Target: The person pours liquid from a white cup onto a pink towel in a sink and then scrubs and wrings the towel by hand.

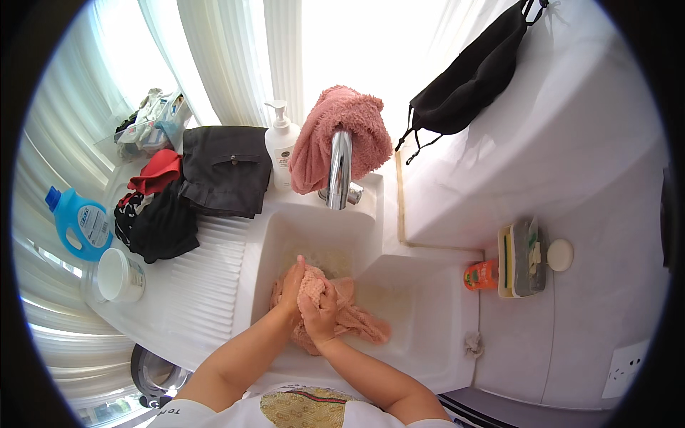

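A wet peach-pink fluffy towel (pixel 353 319) lies bunched in the white sink basin (pixel 421 303), with some cloudy water around it. My left hand (pixel 290 287) presses against one side of the bunched part, its fingers pointing away from me. On the other side, my right hand (pixel 319 315) is closed round the cloth, fingers curled in. Between both hands a fold of the towel is squeezed. One end trails off to the right across the basin floor. Above the far end of the basin stands a chrome faucet (pixel 341 171), with a darker pink cloth (pixel 325 118) draped over it.
Left of the basin, a ribbed washboard (pixel 214 267) bears dark folded trousers (pixel 225 171), black clothes (pixel 164 225), a white tub (pixel 121 277) and a blue detergent bottle (pixel 82 225). A white pump bottle (pixel 282 146) stands behind. An orange container (pixel 481 274) sits on the right ledge.
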A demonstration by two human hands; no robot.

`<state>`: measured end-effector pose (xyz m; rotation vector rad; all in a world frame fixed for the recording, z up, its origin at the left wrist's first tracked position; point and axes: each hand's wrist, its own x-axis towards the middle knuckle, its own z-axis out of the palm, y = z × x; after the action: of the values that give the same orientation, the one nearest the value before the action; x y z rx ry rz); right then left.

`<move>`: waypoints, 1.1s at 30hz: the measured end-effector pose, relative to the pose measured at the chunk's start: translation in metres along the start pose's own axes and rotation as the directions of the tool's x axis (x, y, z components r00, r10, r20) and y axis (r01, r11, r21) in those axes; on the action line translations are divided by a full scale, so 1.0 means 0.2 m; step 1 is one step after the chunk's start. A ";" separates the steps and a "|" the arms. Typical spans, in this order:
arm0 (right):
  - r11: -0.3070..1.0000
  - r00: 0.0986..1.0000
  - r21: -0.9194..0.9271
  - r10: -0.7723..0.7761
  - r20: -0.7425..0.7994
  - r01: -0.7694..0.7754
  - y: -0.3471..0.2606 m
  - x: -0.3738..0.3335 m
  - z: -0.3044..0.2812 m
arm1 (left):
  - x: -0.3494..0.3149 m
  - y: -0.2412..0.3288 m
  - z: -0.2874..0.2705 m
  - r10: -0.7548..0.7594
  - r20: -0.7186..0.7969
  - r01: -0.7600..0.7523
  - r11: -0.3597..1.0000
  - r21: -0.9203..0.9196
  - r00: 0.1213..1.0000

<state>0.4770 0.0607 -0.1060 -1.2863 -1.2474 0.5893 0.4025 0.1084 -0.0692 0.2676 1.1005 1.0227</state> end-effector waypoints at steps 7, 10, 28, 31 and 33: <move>0.853 0.849 0.290 0.494 -0.187 -0.433 0.09 0.10 -0.04 | -0.08 -0.03 0.10 -0.035 -0.078 0.042 0.995 0.092 0.996; 0.998 0.997 -0.013 0.066 0.051 -0.066 -0.01 -0.01 -0.03 | 0.15 -0.11 -0.19 -0.200 0.112 0.208 0.976 -0.067 0.973; 0.986 0.989 -0.088 0.146 0.037 -0.143 0.03 0.03 -0.03 | 0.29 -0.27 -0.31 0.055 0.064 -0.081 0.832 0.549 0.996; 0.962 0.988 -0.235 -0.117 0.097 0.137 -0.10 -0.02 -0.02 | 0.33 -0.22 -0.34 -0.239 0.043 0.231 0.963 0.137 0.970; 0.981 0.988 -0.126 0.143 -0.056 -0.149 0.13 0.02 -0.02 | 0.19 -0.19 -0.19 -0.052 -0.046 0.067 0.901 0.428 0.998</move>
<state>0.4886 0.0703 -0.1272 -1.5020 -1.1752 0.5865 0.3948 0.1067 -0.1332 0.5698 1.3529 0.7212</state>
